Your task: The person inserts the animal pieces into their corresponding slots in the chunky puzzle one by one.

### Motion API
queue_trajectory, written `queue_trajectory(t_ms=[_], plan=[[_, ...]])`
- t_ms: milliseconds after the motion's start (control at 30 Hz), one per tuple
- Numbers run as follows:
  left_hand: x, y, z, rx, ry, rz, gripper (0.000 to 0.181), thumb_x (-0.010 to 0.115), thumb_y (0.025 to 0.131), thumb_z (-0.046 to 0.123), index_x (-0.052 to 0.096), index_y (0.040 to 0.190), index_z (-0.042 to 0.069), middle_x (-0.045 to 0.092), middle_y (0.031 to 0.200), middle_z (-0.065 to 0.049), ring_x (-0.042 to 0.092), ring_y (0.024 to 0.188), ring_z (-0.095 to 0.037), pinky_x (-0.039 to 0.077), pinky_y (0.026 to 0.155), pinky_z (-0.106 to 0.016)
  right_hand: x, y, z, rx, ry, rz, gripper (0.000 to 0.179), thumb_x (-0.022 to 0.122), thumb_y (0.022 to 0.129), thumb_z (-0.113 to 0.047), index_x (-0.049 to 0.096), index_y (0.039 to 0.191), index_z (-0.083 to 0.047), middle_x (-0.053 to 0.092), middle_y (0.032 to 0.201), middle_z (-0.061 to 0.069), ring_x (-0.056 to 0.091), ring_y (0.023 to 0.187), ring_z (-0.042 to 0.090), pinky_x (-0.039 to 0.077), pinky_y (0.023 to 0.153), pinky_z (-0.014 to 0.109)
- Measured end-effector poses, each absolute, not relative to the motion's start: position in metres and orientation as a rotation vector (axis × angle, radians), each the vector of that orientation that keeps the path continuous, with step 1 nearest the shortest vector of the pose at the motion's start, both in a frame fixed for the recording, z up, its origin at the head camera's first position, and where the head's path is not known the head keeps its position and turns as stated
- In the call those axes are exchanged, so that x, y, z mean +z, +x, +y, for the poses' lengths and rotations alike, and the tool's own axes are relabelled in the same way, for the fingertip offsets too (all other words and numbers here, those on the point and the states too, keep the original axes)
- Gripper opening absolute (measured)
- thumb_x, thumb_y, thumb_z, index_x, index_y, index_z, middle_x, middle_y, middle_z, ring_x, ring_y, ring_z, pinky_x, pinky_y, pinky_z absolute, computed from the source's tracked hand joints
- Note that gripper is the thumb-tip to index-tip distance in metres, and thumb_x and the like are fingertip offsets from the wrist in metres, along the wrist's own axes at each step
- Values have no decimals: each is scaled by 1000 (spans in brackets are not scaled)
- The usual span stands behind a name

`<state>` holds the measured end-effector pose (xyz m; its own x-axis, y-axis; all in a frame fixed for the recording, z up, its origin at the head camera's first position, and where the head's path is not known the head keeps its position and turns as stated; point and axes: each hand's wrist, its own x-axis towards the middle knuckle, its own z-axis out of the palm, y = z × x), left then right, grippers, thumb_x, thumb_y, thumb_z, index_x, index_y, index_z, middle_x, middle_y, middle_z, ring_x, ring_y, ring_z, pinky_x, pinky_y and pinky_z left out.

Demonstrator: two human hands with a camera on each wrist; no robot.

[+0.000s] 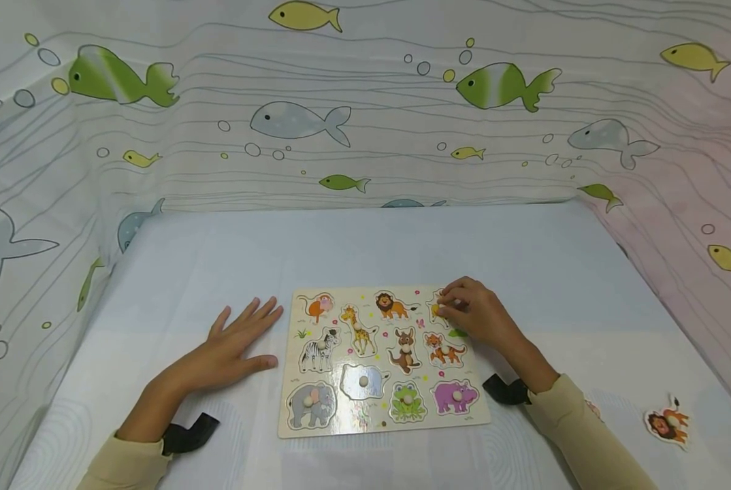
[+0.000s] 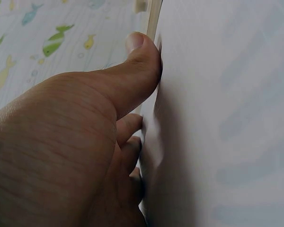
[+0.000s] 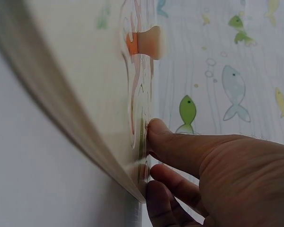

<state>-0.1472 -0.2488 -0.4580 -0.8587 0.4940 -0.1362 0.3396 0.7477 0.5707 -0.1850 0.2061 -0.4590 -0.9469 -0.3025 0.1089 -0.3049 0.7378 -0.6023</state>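
Observation:
A wooden knob puzzle board (image 1: 292, 354) with animal shapes lies on the table. My right hand (image 1: 478, 313) is at its top right corner, thumb and fingers pinching a yellow-orange animal piece (image 1: 437, 309) that they partly cover. In the right wrist view, the thumb (image 3: 168, 142) and fingertips are right at the board's face, and the knob there is hidden. Left of the board, my left hand (image 1: 231, 347) rests palm down on the table with fingers spread. Its thumb (image 2: 137, 71) points toward the board's edge.
A loose lion piece (image 1: 668, 423) lies on the table at the right. Another piece (image 1: 593, 408) shows partly behind the right sleeve (image 1: 576, 425). Black straps (image 1: 190, 433) hang at both wrists. Fish-patterned cloth (image 1: 402, 163) surrounds the pale table (image 1: 365, 245).

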Motion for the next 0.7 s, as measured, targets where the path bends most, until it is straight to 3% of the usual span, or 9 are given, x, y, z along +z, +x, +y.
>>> queue_trajectory(t_ms=[700], plan=[[-453, -147, -247, 801, 630, 2658, 85, 68, 90, 51, 29, 159, 17, 21, 167, -12, 8, 155, -41, -10, 120, -64, -456, -186, 205, 1012, 498, -2952, 13, 76, 88, -10, 78, 100, -7, 67, 115, 11, 64, 105, 29, 58, 83, 42]])
